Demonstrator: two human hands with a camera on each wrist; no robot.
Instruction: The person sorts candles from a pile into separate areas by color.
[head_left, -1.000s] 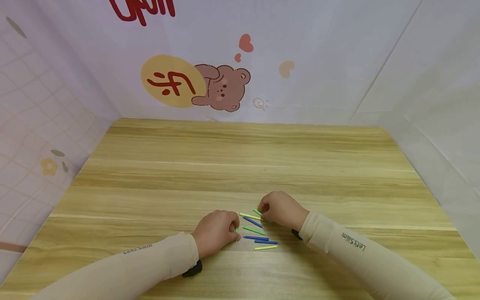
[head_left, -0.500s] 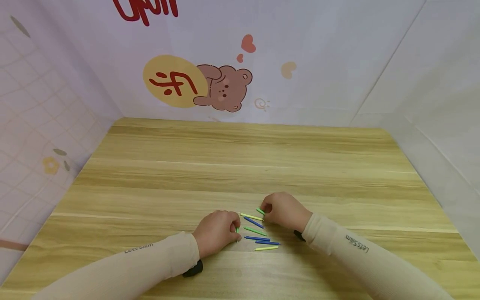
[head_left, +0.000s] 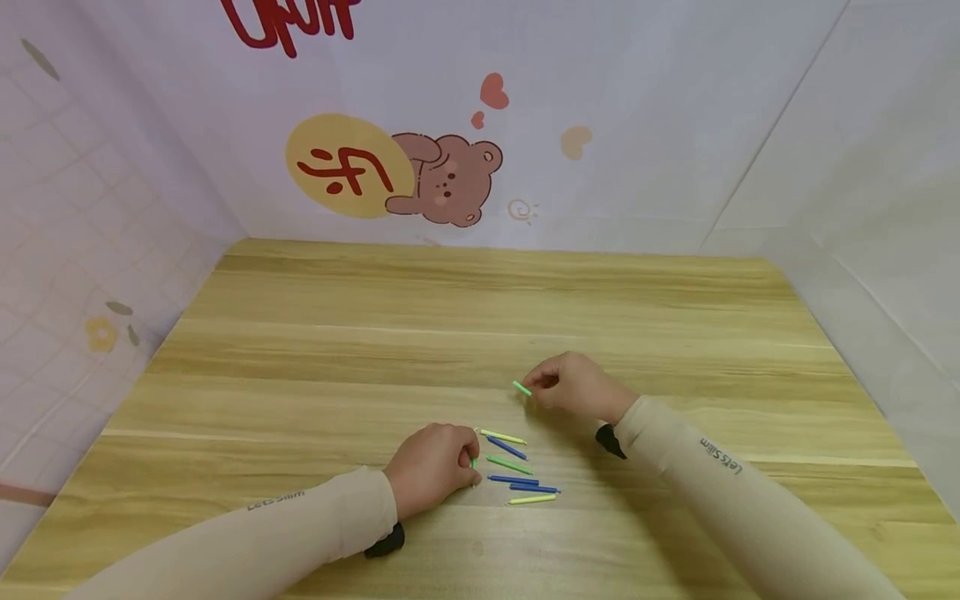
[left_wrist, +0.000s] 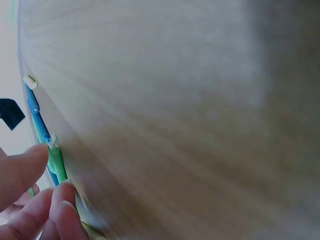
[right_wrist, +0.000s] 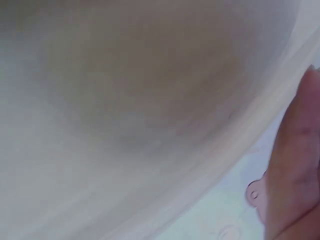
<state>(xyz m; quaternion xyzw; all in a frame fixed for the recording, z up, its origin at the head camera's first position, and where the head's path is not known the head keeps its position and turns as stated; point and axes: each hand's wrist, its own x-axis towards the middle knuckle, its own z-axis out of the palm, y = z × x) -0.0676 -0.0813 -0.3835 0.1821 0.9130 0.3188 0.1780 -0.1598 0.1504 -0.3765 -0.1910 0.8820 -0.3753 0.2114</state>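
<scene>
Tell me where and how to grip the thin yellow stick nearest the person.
Pinch the thin yellow stick crosswise, left of its middle, coming down from above on the near side. It lies flat and slender, no other stick lies nearer the person, and the gap to the thin blue stick beyond widens toward the left end, so a pinch should fit there.

A person's sleeved arms reach in from the lower corners, the left arm (head_left: pixel 240 529) and right arm (head_left: pixel 742 496) slanting toward each other. The left hand (head_left: pixel 433 467) has its fingers curled, thumb opposing them in a pinching grip. The right hand (head_left: pixel 579 388) reaches farther forward, also pinching with thumb and finger. The hands are near each other but apart.
</scene>
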